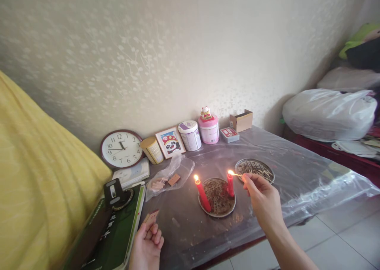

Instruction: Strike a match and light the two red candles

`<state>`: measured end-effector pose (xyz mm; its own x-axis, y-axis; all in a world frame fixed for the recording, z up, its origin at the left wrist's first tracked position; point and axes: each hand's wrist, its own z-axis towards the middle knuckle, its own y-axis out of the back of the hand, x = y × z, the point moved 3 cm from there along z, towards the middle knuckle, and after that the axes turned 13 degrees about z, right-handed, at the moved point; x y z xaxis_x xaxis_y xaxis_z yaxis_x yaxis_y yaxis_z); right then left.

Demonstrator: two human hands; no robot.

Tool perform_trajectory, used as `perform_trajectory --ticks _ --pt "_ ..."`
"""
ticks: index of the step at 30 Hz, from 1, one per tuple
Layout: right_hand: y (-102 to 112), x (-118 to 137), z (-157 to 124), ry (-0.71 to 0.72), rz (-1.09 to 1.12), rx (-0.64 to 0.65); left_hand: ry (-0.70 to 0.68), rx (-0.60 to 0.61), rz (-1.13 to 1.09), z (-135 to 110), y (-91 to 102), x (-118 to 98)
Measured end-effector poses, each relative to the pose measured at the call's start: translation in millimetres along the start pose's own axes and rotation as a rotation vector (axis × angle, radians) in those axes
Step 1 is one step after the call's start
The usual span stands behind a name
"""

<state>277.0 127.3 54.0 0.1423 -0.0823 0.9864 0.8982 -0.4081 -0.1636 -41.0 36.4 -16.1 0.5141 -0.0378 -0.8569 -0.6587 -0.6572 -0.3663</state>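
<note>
Two red candles stand on a round metal plate (218, 213) at the middle of the table. The left candle (203, 195) leans and burns with a small flame. Pinched between the thumb and fingers of my right hand (261, 195) is a thin matchstick (238, 175). Its tip meets the bright flame at the top of the right candle (230, 186); I cannot tell whether the flame is on the wick, the match or both. My left hand (148, 242), low and left of the plate, holds a small brown matchbox (152, 218) between thumb and fingers.
Behind the right hand, a second round plate (242, 164) holds several matchsticks. A plastic bag (185, 165) with small boxes lies left of the candles. A green book (118, 230) carries a black object (114, 193). A clock (121, 148), tubs and a picture frame (170, 142) line the wall.
</note>
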Motion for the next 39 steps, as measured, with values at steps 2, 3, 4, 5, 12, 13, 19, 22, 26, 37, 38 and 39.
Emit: perform_trajectory --ticks 2,3,4,5,12,13,19,22,26,37,38,39 --pt "0 0 0 0.001 -0.001 -0.005 0.009 -0.01 0.003 0 -0.1 0" --pt "0 -1 0 0.003 0.0 -0.002 0.009 -0.011 0.004 -1 -0.5 0" --pt "0 -1 0 0.007 0.001 0.002 0.006 -0.009 0.005 -1 -1.1 -1" --pt "0 0 0 0.013 0.003 0.007 0.003 -0.007 0.008 -2 -1.7 -1" --pt "-3 7 -6 0.049 0.034 0.04 -0.014 0.022 0.021 -4 -2.8 -1" --pt "-3 9 -7 0.051 0.035 0.04 -0.012 0.023 0.02 -4 -2.4 0" --pt "-2 13 -8 0.048 0.037 0.018 0.006 -0.001 0.012 -4 -1.3 -1" --pt "-1 12 -8 0.044 0.025 0.016 0.006 0.001 0.011 -4 -1.8 -1" --pt "-2 11 -6 0.059 0.017 0.017 0.004 0.015 0.0 -3 -0.7 0" --pt "23 21 34 0.085 0.212 0.076 0.082 -0.016 0.005 7 9.0 3" --pt "28 23 39 0.122 0.175 0.084 0.089 -0.018 0.013 8 9.7 3" --pt "34 25 43 0.17 0.113 0.076 0.092 -0.02 0.021 9 10.2 4"
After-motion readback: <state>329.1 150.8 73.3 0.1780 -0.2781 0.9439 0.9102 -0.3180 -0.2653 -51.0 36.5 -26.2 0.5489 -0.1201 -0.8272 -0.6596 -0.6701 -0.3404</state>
